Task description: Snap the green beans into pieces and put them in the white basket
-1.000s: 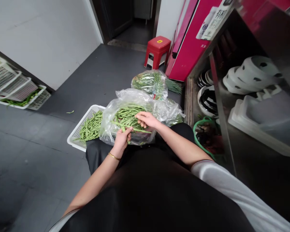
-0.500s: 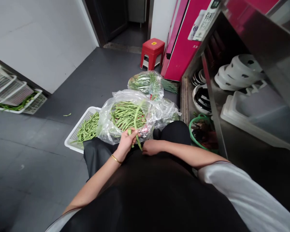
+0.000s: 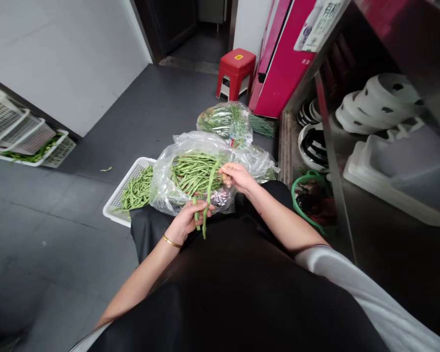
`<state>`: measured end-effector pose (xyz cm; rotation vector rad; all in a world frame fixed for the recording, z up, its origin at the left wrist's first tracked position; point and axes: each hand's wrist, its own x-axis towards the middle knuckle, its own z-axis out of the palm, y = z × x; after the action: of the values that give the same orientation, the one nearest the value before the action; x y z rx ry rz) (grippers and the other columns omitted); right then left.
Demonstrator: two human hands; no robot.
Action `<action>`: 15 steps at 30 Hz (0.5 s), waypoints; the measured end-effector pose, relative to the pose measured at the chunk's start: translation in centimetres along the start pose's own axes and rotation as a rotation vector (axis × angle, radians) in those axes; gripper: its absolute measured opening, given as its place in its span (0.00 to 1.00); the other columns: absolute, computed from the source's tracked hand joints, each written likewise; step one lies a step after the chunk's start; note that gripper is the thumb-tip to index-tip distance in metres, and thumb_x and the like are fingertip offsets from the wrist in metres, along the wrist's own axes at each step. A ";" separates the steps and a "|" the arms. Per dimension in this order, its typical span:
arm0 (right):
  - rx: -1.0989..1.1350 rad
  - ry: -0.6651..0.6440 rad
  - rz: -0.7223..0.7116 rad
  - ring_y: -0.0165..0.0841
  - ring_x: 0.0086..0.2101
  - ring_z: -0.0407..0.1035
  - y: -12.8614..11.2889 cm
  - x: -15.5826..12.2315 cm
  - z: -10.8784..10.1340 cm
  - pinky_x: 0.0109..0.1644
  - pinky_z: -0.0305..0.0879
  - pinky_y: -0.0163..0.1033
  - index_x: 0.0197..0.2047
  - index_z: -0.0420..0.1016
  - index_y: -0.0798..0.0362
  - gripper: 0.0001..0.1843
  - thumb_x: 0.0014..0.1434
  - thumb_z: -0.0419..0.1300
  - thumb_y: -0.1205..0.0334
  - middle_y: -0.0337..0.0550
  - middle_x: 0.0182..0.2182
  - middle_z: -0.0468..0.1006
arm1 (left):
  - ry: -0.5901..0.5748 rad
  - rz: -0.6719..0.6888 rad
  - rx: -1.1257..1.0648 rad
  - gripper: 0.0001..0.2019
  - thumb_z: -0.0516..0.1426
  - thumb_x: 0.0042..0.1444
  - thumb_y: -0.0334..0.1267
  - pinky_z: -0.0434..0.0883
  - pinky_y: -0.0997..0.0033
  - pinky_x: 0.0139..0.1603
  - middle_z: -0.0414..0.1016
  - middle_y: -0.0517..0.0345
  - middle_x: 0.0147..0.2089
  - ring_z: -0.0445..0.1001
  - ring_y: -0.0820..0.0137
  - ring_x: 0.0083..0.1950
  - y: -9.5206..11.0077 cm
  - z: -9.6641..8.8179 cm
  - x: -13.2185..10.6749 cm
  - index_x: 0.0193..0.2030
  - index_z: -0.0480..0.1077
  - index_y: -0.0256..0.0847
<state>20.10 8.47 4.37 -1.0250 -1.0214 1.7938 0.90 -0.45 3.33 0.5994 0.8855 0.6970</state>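
Note:
My left hand point(image 3: 190, 216) is closed around green beans: a long green bean point(image 3: 209, 195) and a shorter piece beside it. My right hand point(image 3: 235, 175) pinches the far tip of that long bean, so it runs between both hands. Just beyond them lies an opened clear plastic bag point(image 3: 161, 168) full of long green beans point(image 3: 194, 173). Left of the bag, a white perforated basket point(image 3: 112, 208) holds shorter bean pieces point(image 3: 137, 188). The bag's near edge is close to my knees.
More bagged greens point(image 3: 220, 122) lie behind the bean bag, before a red stool point(image 3: 236, 71). On the right are a metal shelf with white containers point(image 3: 381, 105) and a green-rimmed basket point(image 3: 297, 195). White crates point(image 3: 29, 134) stand at left; a loose bean piece point(image 3: 105, 169) lies on the floor.
My right hand has moved up and away from my lap, from the bean's near end to its far tip. My left hand keeps its hold, slightly lower left.

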 end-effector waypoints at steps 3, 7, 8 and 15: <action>-0.144 -0.020 0.168 0.22 0.11 0.57 0.4 0.0 -0.9 0.13 0.52 0.27 0.31 0.70 0.58 0.22 0.54 0.58 0.43 0.33 0.13 0.66 | -0.034 0.009 -0.063 0.13 0.59 0.41 0.37 0.47 0.79 0.14 0.68 0.54 0.20 0.59 0.78 0.17 -0.2 -0.3 -0.6 0.30 0.77 0.28; -0.364 -0.289 0.496 0.25 0.13 0.63 2.6 -0.9 -0.2 0.13 0.54 0.27 0.35 0.72 0.59 0.30 0.57 0.51 0.37 0.41 0.15 0.72 | -0.031 0.013 -0.106 0.08 0.58 0.40 0.33 0.46 0.81 0.13 0.59 0.62 0.16 0.54 0.81 0.16 -0.8 -1.0 0.1 0.26 0.75 0.29; -0.344 -0.318 0.521 0.25 0.14 0.65 3.3 -0.7 0.3 0.13 0.55 0.26 0.38 0.72 0.58 0.30 0.57 0.50 0.36 0.41 0.17 0.73 | -0.012 -0.002 -0.097 0.07 0.58 0.40 0.33 0.46 0.81 0.13 0.58 0.62 0.16 0.55 0.80 0.16 -0.8 -1.4 0.9 0.25 0.74 0.29; -0.557 -0.034 0.181 0.27 0.27 0.71 5.7 4.4 1.9 0.28 0.66 0.29 0.44 0.66 0.53 0.13 0.62 0.53 0.54 0.37 0.27 0.74 | 0.293 0.082 -0.010 0.08 0.60 0.42 0.33 0.50 0.82 0.12 0.69 0.56 0.20 0.58 0.81 0.16 3.3 -6.2 6.4 0.28 0.73 0.29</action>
<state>15.46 9.99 -1.26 -1.4611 -1.5413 1.7063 -2.42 7.59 -0.55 0.5346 1.1324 0.8779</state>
